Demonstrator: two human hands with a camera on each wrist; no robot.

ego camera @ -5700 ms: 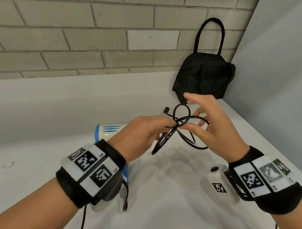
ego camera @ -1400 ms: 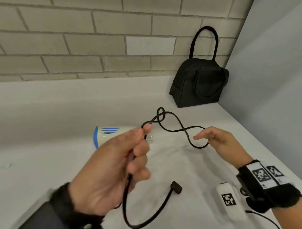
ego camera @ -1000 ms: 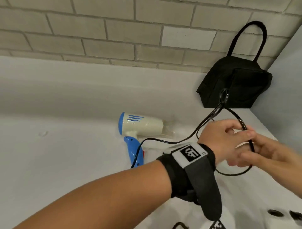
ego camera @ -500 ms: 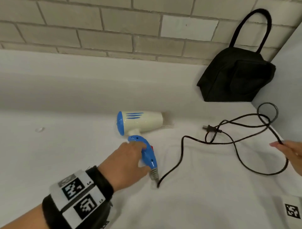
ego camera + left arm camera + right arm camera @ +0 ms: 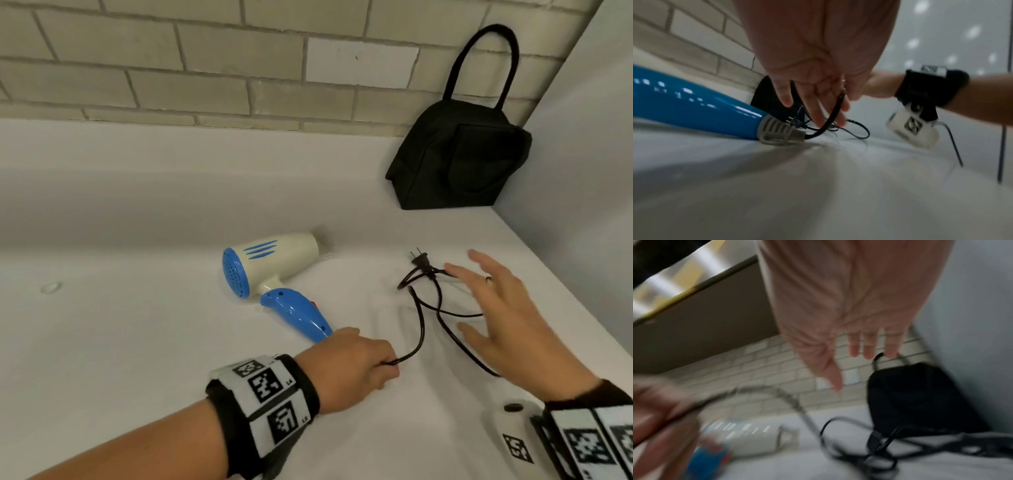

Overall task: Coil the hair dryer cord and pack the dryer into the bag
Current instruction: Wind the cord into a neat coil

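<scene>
The cord [image 5: 419, 318] is pinched near the dryer [image 5: 274, 270] handle by the left hand [image 5: 352, 365]; the right hand [image 5: 496, 318] is spread wide above loose loops, seemingly untouched. Coiling is barely begun; loops must be gathered. The bag [image 5: 459, 157] stands well apart.

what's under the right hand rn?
Under the open right hand: loose loops of the black cord lying on the white table, plug just left of the fingertips. The cord stretch beneath the palm is covered, so contact cannot be told.
</scene>
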